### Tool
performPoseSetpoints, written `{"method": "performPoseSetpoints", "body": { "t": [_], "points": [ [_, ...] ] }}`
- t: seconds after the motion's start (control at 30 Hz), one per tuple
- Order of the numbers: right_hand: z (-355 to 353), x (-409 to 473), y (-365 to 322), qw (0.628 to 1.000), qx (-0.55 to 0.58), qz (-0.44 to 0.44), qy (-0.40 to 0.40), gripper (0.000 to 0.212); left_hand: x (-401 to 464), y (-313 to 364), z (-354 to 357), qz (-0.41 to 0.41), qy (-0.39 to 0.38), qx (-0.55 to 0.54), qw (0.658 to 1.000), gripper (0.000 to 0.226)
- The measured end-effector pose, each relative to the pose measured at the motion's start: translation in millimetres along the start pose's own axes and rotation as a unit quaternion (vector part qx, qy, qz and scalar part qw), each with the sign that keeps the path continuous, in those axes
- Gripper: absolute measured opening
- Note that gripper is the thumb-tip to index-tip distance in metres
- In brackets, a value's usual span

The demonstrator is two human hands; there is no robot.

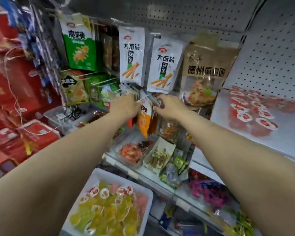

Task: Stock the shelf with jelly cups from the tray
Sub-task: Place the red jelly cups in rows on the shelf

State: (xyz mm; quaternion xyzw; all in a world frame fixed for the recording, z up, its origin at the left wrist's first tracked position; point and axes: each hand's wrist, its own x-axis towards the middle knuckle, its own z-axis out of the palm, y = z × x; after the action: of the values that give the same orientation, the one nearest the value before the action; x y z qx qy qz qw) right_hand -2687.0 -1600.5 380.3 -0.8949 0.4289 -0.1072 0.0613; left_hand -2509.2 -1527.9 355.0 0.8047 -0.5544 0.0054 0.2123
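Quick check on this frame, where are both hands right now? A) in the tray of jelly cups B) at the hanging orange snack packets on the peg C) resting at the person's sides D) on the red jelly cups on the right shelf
B: the left hand and right hand both reach the orange snack packets hanging at centre, away from the tray below and the red jelly cups on the shelf.

White tray [148, 193] at bottom centre holds yellow, orange and pink jelly cups [107, 212], heaped; red jelly cups [255, 108] stand upright in rows on the shelf [286, 142], right side
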Motion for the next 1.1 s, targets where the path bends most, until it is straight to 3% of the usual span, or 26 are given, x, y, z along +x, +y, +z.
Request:
{"method": "performPoseSetpoints", "body": {
  "t": [0.27,0.37,0.53,0.67,0.87,1.1],
  "points": [
    [150,34,-24,0.983,0.040,-0.027,-0.180,0.051,-28,-111,96,-0.132,-0.102,-0.036,0.985,0.054],
    [211,35,-25,0.970,0.062,-0.029,-0.234,0.035,-47,-148,143,-0.179,-0.142,-0.061,0.972,0.058],
    [318,19,-5,0.933,0.107,0.009,-0.345,0.045,-81,-184,222,-0.269,-0.194,-0.096,0.938,0.049],
    [393,-12,15,0.886,0.129,0.060,-0.441,0.055,-116,-195,284,-0.326,-0.235,-0.127,0.907,0.054],
    [468,-35,21,0.835,0.212,0.137,-0.488,0.057,-148,-209,355,-0.387,-0.273,-0.156,0.867,0.052],
    [513,-43,28,0.834,0.300,0.120,-0.447,0.057,-130,-217,407,-0.423,-0.282,-0.203,0.837,0.057]
  ]
}}
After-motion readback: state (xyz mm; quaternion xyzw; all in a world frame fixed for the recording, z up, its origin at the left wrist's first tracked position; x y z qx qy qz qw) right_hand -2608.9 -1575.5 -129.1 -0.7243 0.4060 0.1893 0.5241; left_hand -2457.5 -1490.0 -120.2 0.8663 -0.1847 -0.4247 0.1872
